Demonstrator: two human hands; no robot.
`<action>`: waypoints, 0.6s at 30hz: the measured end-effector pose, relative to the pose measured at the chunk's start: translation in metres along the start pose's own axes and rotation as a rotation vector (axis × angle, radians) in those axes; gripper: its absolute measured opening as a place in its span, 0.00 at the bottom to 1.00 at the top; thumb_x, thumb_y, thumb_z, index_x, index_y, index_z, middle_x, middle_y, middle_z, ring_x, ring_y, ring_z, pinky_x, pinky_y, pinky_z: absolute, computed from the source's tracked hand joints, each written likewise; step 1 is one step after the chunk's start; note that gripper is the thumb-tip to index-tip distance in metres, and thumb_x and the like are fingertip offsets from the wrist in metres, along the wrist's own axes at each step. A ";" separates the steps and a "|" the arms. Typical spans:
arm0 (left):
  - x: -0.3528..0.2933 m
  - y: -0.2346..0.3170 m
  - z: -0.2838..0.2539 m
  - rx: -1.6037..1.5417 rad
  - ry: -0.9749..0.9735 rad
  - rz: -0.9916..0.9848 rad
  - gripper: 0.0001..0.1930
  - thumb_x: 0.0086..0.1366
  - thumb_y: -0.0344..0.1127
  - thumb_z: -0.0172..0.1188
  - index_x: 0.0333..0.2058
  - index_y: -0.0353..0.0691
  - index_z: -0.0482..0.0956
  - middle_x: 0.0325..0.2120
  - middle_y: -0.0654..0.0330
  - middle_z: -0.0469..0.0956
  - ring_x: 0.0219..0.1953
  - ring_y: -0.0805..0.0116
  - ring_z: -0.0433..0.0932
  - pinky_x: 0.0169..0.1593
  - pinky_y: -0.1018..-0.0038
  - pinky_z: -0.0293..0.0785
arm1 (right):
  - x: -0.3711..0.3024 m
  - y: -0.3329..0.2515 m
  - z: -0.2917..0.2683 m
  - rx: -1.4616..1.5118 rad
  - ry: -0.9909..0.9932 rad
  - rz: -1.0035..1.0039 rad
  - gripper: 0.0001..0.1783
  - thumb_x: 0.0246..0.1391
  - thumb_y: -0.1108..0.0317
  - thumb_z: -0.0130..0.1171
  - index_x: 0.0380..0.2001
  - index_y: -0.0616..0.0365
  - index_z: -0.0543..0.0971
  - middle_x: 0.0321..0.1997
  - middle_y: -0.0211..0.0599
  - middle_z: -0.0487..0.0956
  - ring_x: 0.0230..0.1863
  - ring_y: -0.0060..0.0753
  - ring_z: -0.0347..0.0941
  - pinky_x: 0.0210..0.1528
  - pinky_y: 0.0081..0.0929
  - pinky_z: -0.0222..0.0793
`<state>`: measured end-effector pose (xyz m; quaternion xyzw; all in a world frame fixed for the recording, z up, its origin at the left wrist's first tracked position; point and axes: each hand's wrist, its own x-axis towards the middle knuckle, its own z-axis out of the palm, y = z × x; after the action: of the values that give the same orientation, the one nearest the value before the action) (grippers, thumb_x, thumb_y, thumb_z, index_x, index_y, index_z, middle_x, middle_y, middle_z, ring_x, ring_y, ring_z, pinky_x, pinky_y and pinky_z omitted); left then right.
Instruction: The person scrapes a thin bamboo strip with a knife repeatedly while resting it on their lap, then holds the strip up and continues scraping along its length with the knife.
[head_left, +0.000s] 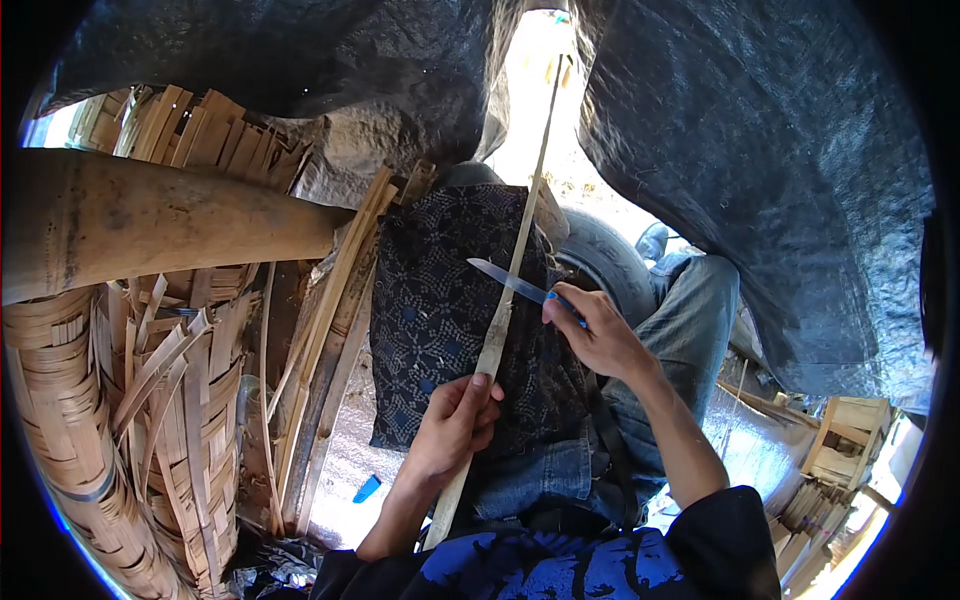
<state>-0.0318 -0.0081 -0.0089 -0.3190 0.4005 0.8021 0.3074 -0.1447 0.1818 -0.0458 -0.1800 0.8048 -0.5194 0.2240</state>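
A long pale strip of split bamboo (491, 357) runs from beside my waist, up across my lap and away toward the bright gap ahead. My left hand (456, 425) is closed round its near part, thumb on top. Farther along, my right hand (600, 328) grips a knife (511, 282) by its blue handle, most of which the fingers hide. The knife's blade lies across the strip, its tip pointing left; whether the edge cuts in I cannot tell. Under the strip, a dark patterned cloth (425, 290) covers my lap.
A woven bamboo basket (60, 370) with loose strips stands at left, below a thick bamboo pole (190, 218). More bamboo slats (325, 335) lean beside my lap. Dark plastic sheeting (760, 150) hangs ahead and right. A tyre (600, 255) sits beyond my knee. A blue scrap (367, 488) lies at left.
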 end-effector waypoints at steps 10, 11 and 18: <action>0.002 0.004 0.001 -0.012 -0.014 -0.043 0.16 0.69 0.45 0.40 0.31 0.38 0.69 0.14 0.72 0.53 0.13 0.84 0.49 0.16 0.84 0.45 | -0.007 0.006 -0.009 -0.266 -0.112 -0.092 0.17 0.61 0.60 0.44 0.25 0.63 0.69 0.14 0.41 0.68 0.15 0.39 0.65 0.22 0.35 0.59; 0.003 0.005 0.001 -0.014 -0.010 -0.043 0.16 0.69 0.45 0.40 0.31 0.38 0.69 0.14 0.72 0.53 0.13 0.84 0.49 0.16 0.84 0.45 | -0.006 0.005 -0.010 -0.264 -0.115 -0.094 0.17 0.61 0.60 0.44 0.25 0.63 0.69 0.14 0.41 0.68 0.15 0.39 0.65 0.22 0.35 0.59; 0.001 0.005 0.000 -0.034 -0.004 -0.046 0.16 0.69 0.46 0.41 0.31 0.38 0.68 0.16 0.72 0.56 0.14 0.85 0.50 0.16 0.85 0.46 | -0.012 0.001 -0.010 -0.384 -0.061 -0.164 0.13 0.57 0.62 0.49 0.27 0.61 0.68 0.17 0.40 0.69 0.17 0.41 0.68 0.23 0.35 0.63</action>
<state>-0.0367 -0.0103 -0.0075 -0.3316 0.3787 0.8021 0.3214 -0.1405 0.1963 -0.0408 -0.2998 0.8644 -0.3675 0.1667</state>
